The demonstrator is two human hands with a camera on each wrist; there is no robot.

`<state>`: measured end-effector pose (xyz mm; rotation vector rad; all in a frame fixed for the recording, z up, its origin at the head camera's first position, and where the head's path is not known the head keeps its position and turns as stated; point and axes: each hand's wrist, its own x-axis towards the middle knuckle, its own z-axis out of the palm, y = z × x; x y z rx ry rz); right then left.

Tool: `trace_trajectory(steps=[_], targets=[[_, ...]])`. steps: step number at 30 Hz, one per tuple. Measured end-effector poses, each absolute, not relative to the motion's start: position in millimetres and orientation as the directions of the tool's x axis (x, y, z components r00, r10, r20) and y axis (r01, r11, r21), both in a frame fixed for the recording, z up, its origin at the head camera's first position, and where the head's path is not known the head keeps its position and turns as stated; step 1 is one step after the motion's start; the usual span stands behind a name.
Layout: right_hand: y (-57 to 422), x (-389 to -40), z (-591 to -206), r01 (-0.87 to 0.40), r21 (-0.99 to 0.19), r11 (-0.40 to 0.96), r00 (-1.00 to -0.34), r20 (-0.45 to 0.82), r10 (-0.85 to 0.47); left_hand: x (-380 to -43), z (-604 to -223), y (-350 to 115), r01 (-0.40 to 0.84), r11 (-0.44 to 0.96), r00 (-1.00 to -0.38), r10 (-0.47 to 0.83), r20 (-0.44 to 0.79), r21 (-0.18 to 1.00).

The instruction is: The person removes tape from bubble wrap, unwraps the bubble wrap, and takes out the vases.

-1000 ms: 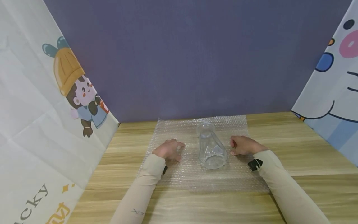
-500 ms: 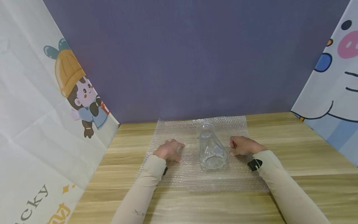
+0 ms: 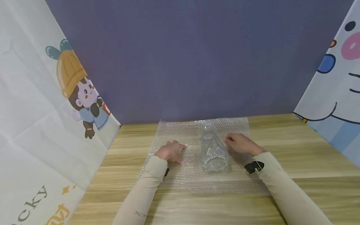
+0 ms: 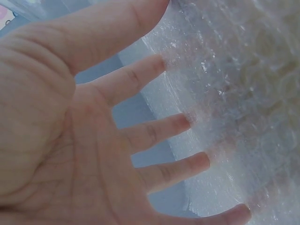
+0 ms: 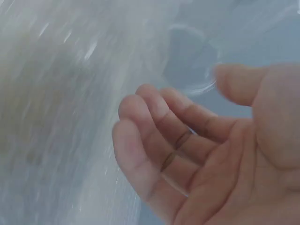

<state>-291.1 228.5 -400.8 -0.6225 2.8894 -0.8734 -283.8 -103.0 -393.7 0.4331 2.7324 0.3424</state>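
Note:
A clear glass vase (image 3: 213,150) appears to lie on its side on a sheet of bubble wrap (image 3: 191,181), its wide end toward me. Left of it, my left hand (image 3: 170,151) rests on the wrap with fingers spread. In the left wrist view those fingers (image 4: 150,133) are straight and hold nothing, their tips meeting the wrap. My right hand (image 3: 242,144) is just right of the vase. The right wrist view has its fingers (image 5: 159,117) loosely bent and the thumb apart, with nothing between. A faint curved glass edge (image 5: 204,89) shows behind them.
The wrap lies on a wooden table (image 3: 281,137). A dark bluish wall (image 3: 182,62) closes off the back. White printed sheets hang at the left (image 3: 28,103) and right (image 3: 340,125) sides.
My right hand has shifted left and slightly away from me, closer to the vase, and its fingers have turned. The left hand, vase and wrap stay where they were.

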Motion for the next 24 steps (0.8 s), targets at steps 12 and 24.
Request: trace_trajectory(steps=[12, 24], targets=[[205.0, -280.7, -390.8, 0.025, -0.803, 0.596, -0.88, -0.301, -0.369, -285.0, -394.8, -101.6, 0.215, 0.934, -0.899, 0.304, -0.316, 0.286], [200.4, -283.6, -400.7, 0.1, -0.83, 0.549, -0.864, -0.346, -0.366, -285.3, -395.4, -103.5, 0.224, 0.928, -0.896, 0.316, -0.313, 0.297]])
